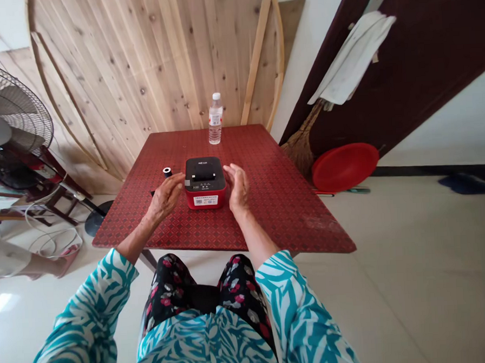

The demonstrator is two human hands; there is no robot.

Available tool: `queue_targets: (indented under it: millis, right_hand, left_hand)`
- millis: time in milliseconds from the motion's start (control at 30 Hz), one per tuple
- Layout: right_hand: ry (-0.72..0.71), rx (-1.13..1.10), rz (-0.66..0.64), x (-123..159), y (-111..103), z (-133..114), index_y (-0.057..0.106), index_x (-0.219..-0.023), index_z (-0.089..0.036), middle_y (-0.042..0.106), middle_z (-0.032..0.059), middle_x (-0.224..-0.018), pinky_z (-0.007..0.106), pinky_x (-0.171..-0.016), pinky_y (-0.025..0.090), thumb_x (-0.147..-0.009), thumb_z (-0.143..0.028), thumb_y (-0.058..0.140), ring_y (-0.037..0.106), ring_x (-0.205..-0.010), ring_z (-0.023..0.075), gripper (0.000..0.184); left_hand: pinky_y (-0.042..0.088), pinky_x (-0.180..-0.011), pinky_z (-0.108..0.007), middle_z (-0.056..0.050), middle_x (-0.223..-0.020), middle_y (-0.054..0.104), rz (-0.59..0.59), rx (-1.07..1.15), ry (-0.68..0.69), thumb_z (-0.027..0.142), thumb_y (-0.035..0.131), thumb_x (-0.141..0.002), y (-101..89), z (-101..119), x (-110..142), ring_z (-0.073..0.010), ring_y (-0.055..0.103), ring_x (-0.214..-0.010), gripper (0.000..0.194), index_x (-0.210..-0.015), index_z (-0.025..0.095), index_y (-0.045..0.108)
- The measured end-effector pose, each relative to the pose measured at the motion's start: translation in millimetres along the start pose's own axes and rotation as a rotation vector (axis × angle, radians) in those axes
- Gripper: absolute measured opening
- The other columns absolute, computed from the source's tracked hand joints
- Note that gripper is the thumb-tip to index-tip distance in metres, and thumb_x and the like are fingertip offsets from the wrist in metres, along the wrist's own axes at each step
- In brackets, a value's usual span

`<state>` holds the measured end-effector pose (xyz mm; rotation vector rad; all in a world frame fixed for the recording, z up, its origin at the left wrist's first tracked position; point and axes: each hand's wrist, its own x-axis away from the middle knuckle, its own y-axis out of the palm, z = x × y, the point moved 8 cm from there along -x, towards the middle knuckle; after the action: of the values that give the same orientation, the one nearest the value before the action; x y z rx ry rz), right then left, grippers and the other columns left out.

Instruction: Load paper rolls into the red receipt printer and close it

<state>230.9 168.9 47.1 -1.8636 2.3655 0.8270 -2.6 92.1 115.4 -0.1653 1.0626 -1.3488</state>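
Note:
A small red device with a black top [206,200] sits on the red patterned table [269,223]; a white sticker with printed codes is on its front. At its left side is my left hand [168,196], fingers stretched toward the top left edge. My right hand [237,188] is at the opposite side with the fingers extended, its fingertips close to the device's right edge. Whether either hand touches the device, I cannot tell. Just beyond my left hand stands a small black item with a white ring-shaped top [167,172], partly hidden by that hand.
A clear plastic bottle [215,120] stands at the table's far edge. Behind leans a large round wooden board [138,62]. A fan [3,118] and a person's leg [39,265] are to the left. A straw broom [303,143] and red basin [345,167] are at right.

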Motion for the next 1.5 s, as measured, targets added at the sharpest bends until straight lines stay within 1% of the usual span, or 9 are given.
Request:
queue_targets:
  millis: [67,133,200,300,500,700,800,900,1500]
  right_hand:
    - [0.148,-0.070,0.169,1.1,-17.8,23.1,0.057,-0.109,-0.023,0.070,0.0080,-0.114,0.039,-0.090,0.053,-0.088,-0.052,0.039,0.068,-0.108,0.0191,0.039]
    - [0.275,-0.090,0.262,3.4,-31.2,42.8,0.056,-0.105,-0.023,0.071,0.0071,-0.108,0.033,-0.079,0.054,-0.085,-0.051,0.042,0.069,-0.098,0.0181,0.037]
    - [0.322,-0.090,0.259,4.1,-36.0,53.0,0.057,-0.101,-0.022,0.071,0.0043,-0.098,0.029,-0.071,0.052,-0.083,-0.049,0.047,0.069,-0.088,0.0160,0.034]
    - [0.274,-0.027,0.167,4.8,-30.8,53.2,0.061,-0.099,-0.023,0.070,0.0008,-0.089,0.028,-0.071,0.051,-0.081,-0.049,0.052,0.067,-0.081,0.0146,0.033]
    - [0.107,0.326,-0.014,8.7,-14.9,37.7,0.069,-0.097,-0.022,0.074,0.0042,-0.102,0.037,-0.096,0.047,-0.084,-0.045,0.049,0.065,-0.101,0.0198,0.033]
    - [0.065,0.427,-0.108,9.0,-12.7,35.7,0.069,-0.099,-0.020,0.075,0.0077,-0.103,0.038,-0.092,0.048,-0.088,-0.044,0.045,0.066,-0.101,0.0222,0.036]
    - [0.058,0.424,-0.102,9.8,-13.0,35.7,0.069,-0.100,-0.020,0.075,0.0078,-0.103,0.037,-0.091,0.049,-0.088,-0.044,0.045,0.066,-0.100,0.0221,0.036]
    - [0.054,0.415,-0.072,11.0,-12.7,34.7,0.069,-0.099,-0.020,0.075,0.0077,-0.101,0.037,-0.089,0.049,-0.087,-0.045,0.045,0.065,-0.098,0.0220,0.036]
    - [0.037,0.444,-0.012,11.0,-14.0,31.9,0.067,-0.093,-0.021,0.073,0.0073,-0.098,0.039,-0.090,0.048,-0.086,-0.046,0.042,0.063,-0.096,0.0217,0.036]
  left_hand:
    - [0.055,-0.082,-0.033,-0.011,-0.112,0.070,0.025,0.149,-0.217,0.051,0.043,-0.094,0.9,-15.2,8.7,-0.0206,0.069,-0.098,0.045,-0.119,0.018,0.060]
    - [0.054,-0.063,-0.028,-0.009,-0.099,0.072,0.009,0.364,-0.464,0.051,0.051,-0.089,9.5,-29.9,18.7,-0.0162,0.069,-0.074,0.041,-0.110,0.018,0.059]
    - [0.048,-0.052,-0.024,-0.006,-0.090,0.071,-0.010,0.578,-0.637,0.051,0.059,-0.083,20.7,-33.7,25.1,-0.0114,0.063,-0.058,0.037,-0.101,0.018,0.058]
    - [0.039,-0.043,-0.020,-0.001,-0.074,0.066,0.001,0.787,-0.739,0.051,0.067,-0.076,32.0,-25.9,22.4,-0.0071,0.054,-0.045,0.037,-0.086,0.017,0.055]
    - [0.028,-0.036,-0.019,0.006,-0.050,0.050,0.039,0.794,-0.794,0.049,0.067,-0.078,41.1,-24.8,9.5,-0.0060,0.043,-0.034,0.037,-0.069,0.018,0.049]
    - [0.026,-0.036,-0.020,0.007,-0.044,0.046,0.043,0.809,-0.758,0.038,0.064,-0.081,46.5,-28.3,5.4,-0.0060,0.039,-0.033,0.032,-0.065,0.019,0.044]
    - [0.027,-0.036,-0.020,0.009,-0.044,0.046,0.084,0.851,-0.768,0.034,0.065,-0.079,48.0,-27.9,5.9,-0.0070,0.039,-0.032,0.020,-0.081,0.018,0.053]
    - [0.026,-0.035,-0.019,0.010,-0.044,0.046,0.101,0.861,-0.774,0.032,0.064,-0.077,49.4,-27.4,6.0,-0.0073,0.040,-0.032,0.025,-0.095,0.017,0.056]
    - [0.029,-0.032,-0.020,0.011,-0.044,0.044,0.073,0.889,-0.790,0.029,0.059,-0.073,53.3,-32.6,-1.2,-0.0091,0.040,-0.029,0.021,-0.090,0.020,0.052]
